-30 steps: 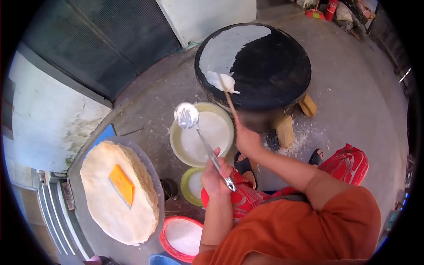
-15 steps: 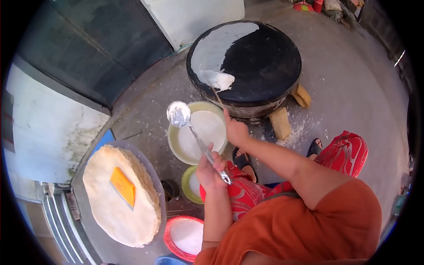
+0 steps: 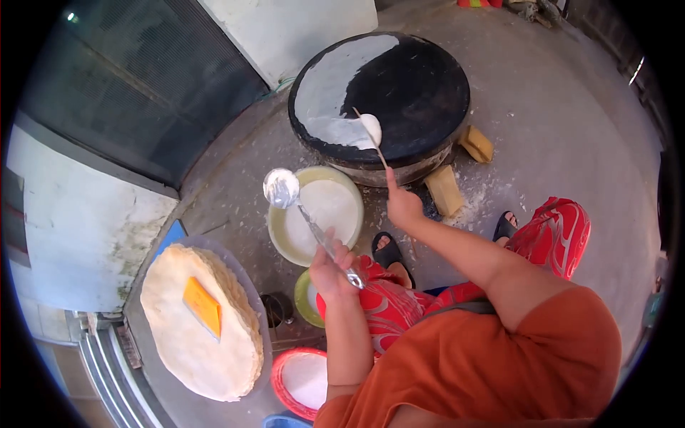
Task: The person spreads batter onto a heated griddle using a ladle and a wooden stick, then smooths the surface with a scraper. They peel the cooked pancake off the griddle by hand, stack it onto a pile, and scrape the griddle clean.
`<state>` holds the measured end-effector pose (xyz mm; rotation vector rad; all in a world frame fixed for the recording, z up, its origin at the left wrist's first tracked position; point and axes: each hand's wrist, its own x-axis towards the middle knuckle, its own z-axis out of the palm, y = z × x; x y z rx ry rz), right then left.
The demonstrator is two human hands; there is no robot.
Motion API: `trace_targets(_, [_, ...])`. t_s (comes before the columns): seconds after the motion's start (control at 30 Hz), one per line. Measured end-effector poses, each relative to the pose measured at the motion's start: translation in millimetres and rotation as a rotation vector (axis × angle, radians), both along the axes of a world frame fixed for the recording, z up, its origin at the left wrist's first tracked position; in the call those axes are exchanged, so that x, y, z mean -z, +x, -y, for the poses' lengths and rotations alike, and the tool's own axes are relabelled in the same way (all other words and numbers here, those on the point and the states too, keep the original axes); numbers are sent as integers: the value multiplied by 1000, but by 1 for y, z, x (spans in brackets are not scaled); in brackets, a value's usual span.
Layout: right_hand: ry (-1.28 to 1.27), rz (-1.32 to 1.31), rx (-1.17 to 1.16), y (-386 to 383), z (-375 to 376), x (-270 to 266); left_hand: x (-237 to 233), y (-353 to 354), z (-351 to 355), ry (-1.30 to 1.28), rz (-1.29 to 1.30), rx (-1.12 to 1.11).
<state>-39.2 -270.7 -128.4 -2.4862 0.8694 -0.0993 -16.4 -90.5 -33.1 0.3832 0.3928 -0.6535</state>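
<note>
White paste (image 3: pixel 330 78) lies on the round black griddle (image 3: pixel 428 96), ahead of my 2 hands and a bit left of my right hand (image 3: pixel 405 208), the nearer of the 2. The patch is a curved band down the griddle's left side; its long axis runs from the far edge to the near edge. 1 thick lump (image 3: pixel 372 128) sits at its near end, against the far part of my thin stick (image 3: pixel 380 153).

Right hand: fingers closed on the stick, index finger along it. Left hand (image 3: pixel 330 269): fingers wrapped around the ladle (image 3: pixel 312 227) handle; bowl end smeared white, by the left rim of the large green bowl (image 3: pixel 279 239); height above it, can't tell.

Containers: large green bowl, white liquid. Small green bowl (image 3: pixel 303 312), partly hidden, some white inside. Red basin (image 3: pixel 280 389), white contents. Blue basin (image 3: pixel 285 421), cut off, contents can't tell. Left side: stack of flat rounds (image 3: pixel 182 335), 1 orange packet (image 3: pixel 203 307) on top.
</note>
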Motion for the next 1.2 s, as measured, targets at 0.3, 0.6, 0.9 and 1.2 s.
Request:
trace_targets(0.3, [-158, -30, -103, -16, 9, 12, -14, -6, 11, 56, 20, 14])
trace_targets(0.6, [-296, -24, -254, -42, 22, 7, -4, 1, 20, 34, -31, 26])
trace_targets(0.9, [-356, -67, -170, -75, 63, 6, 4, 3, 23, 14, -9, 23])
trace_targets(1.2, [336, 138, 291, -82, 125, -22, -2, 0, 31, 70, -33, 3])
